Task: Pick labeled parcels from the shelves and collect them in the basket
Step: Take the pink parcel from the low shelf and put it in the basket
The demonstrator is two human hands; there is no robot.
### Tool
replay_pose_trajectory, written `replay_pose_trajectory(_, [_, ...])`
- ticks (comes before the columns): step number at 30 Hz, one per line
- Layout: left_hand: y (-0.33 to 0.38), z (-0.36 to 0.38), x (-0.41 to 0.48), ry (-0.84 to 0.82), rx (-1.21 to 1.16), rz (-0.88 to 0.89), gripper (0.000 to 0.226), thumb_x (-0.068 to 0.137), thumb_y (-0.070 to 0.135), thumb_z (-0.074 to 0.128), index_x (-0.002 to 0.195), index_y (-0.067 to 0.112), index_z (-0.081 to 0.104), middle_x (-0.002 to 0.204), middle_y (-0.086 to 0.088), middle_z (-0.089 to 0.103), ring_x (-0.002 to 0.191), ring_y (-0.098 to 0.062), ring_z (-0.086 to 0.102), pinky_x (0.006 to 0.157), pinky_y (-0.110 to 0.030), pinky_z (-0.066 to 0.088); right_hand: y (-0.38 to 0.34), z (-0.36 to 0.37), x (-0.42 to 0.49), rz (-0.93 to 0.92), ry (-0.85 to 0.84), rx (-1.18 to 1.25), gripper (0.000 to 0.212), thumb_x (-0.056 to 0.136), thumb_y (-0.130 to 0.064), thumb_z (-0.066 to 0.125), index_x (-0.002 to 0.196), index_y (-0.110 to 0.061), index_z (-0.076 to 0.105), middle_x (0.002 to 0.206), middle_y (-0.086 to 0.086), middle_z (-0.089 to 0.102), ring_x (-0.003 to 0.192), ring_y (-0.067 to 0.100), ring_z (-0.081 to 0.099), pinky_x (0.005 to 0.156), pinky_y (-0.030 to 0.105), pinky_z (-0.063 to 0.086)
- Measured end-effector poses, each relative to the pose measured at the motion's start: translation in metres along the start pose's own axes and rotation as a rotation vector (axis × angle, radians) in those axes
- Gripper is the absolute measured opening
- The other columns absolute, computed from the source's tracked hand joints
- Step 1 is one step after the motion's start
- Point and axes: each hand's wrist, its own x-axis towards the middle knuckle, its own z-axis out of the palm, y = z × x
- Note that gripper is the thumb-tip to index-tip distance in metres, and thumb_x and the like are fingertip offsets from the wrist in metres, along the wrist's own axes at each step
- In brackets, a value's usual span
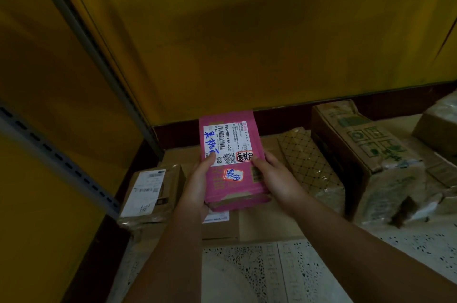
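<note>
A flat pink parcel (231, 144) with a white shipping label, a barcode and blue handwriting is held above the lowest shelf, in the middle of the view. My left hand (197, 184) grips its left edge, thumb on the label. Its right edge sits in the grip of my right hand (274, 176), whose thumb presses the label's corner. The basket is not in view.
A brown carton with a white label (150, 193) lies to the left. A diamond-patterned parcel (309, 166), a tall taped brown box (363, 154) and wrapped parcels stand to the right. A grey slotted shelf upright (57, 154) runs along the left, a yellow wall behind.
</note>
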Motion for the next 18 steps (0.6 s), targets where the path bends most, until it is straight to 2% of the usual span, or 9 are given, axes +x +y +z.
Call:
replay_pose_trajectory(2, [0.001,0.001,-0.001,-0.001,0.006,0.005,0.043,0.092,0.043,0.063,0.128,0.021,0.061,0.109,-0.011,0.075,0.096,-0.034,0.073,0.085,-0.052,0.058,-0.003,-0.001,-0.002,-0.005,-0.005,-0.002,0.038,0.103,-0.032,0.049,0.141,-0.030,0.052,0.107,-0.003,0.075,0.090,0.011,0.074,0.074,0.025,0.054])
replay_pose_trajectory(4, [0.001,0.004,-0.001,0.012,0.025,0.019,0.044,0.091,0.044,0.063,0.129,0.022,0.061,0.109,-0.011,0.075,0.096,-0.034,0.073,0.088,-0.054,0.056,-0.006,-0.002,-0.004,-0.005,0.010,0.016,0.037,0.103,-0.034,0.049,0.140,-0.030,0.053,0.109,0.000,0.075,0.091,0.014,0.074,0.075,0.027,0.056])
replay_pose_trajectory(6, [0.002,0.007,-0.002,0.025,0.046,0.030,0.043,0.092,0.048,0.062,0.127,0.024,0.061,0.107,-0.010,0.076,0.094,-0.032,0.074,0.087,-0.054,0.056,-0.009,-0.002,-0.005,-0.013,0.027,0.038,0.035,0.103,-0.036,0.049,0.137,-0.031,0.055,0.109,0.002,0.075,0.094,0.019,0.074,0.086,0.036,0.058])
replay_pose_trajectory(9, [0.011,0.015,-0.006,0.024,0.081,0.030,0.040,0.093,0.058,0.052,0.115,0.028,0.066,0.099,-0.007,0.077,0.088,-0.029,0.075,0.087,-0.053,0.056,-0.013,-0.003,-0.002,-0.043,0.038,0.047,0.029,0.102,-0.037,0.050,0.129,-0.035,0.062,0.110,0.001,0.076,0.101,0.022,0.073,0.099,0.049,0.053])
replay_pose_trajectory(13, [0.020,0.023,-0.008,0.035,0.114,0.095,0.041,0.097,0.058,0.044,0.115,0.028,0.066,0.100,-0.006,0.077,0.088,-0.028,0.075,0.087,-0.051,0.057,-0.021,-0.004,0.001,-0.085,0.057,0.049,0.031,0.100,-0.038,0.051,0.128,-0.032,0.063,0.110,-0.001,0.076,0.102,0.021,0.072,0.101,0.050,0.051])
replay_pose_trajectory(18, [0.020,0.028,-0.008,0.101,0.156,0.104,0.044,0.096,0.062,0.042,0.112,0.030,0.068,0.101,-0.005,0.077,0.090,-0.028,0.075,0.091,-0.054,0.055,-0.026,-0.007,0.001,-0.105,0.055,0.029,0.033,0.101,-0.036,0.050,0.131,-0.032,0.061,0.106,-0.002,0.077,0.099,0.021,0.073,0.099,0.051,0.052])
